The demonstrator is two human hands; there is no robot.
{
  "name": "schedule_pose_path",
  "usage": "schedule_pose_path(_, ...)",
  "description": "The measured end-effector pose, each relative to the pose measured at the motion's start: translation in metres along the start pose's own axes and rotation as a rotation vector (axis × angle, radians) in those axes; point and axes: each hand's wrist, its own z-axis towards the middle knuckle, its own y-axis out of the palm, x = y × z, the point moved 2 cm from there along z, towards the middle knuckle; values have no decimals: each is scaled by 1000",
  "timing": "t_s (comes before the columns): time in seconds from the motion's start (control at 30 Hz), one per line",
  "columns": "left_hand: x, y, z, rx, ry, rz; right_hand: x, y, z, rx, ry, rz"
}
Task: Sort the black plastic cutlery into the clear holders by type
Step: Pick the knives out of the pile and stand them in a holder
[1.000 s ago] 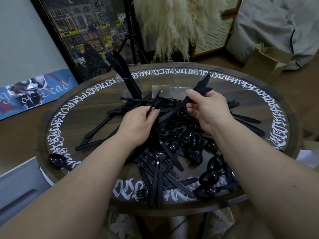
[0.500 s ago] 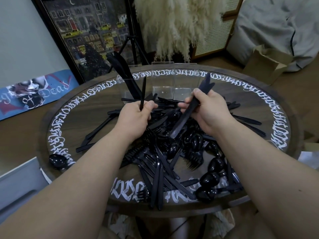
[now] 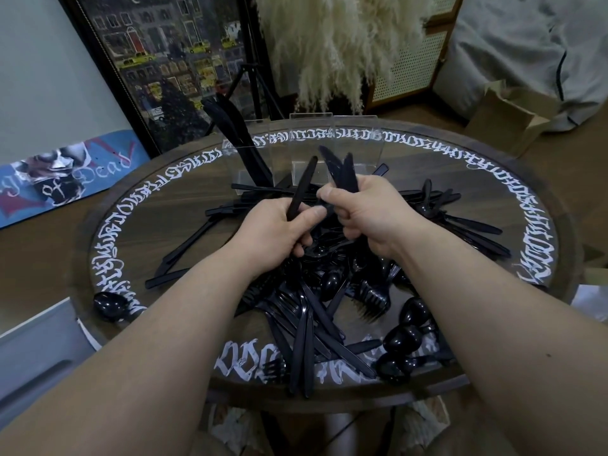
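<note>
Basically, left hand [image 3: 279, 230] clamped one knife [image 3: 302, 185], long axis upright, tip tilted away toward the holders [image 3: 309, 149]. Right hand [image 3: 368, 213] gripped several knives [image 3: 342, 172], tips up too. Both sat above the cutlery pile [image 3: 329, 291] on the worktop [image 3: 138, 232]. Board [image 3: 69, 179] left read "of Dead". Worktop rim lettering unreadable.

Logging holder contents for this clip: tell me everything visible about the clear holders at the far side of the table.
The clear holders look like transparent acrylic, a row of upright open-topped compartments standing at the far edge of the round table, behind the cutlery pile. The leftmost compartment holds a bundle of black knives, leaning left and sticking out above the rim. The others look empty, though glare makes that hard to confirm. Neither hand touches them.
</note>
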Motion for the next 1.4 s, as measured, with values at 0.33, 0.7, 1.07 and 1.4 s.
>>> schedule_pose_path(0.33, -9, -19, 0, 182, -199, -175, 4, -23, 2, 169, 25, 96)
schedule_pose_path(0.7, 4, -16, -7, 291, 64, 219, -3, -19, -5, 89, 121, 219)
schedule_pose_path(1.07, 8, 24, -5, -102, 104, 76, -5, -19, -7, 194, 10, 258)
schedule_pose_path(1.4, 2, 16, -4, -53, 13, -23, -5, -21, -11, 103, 11, 368)
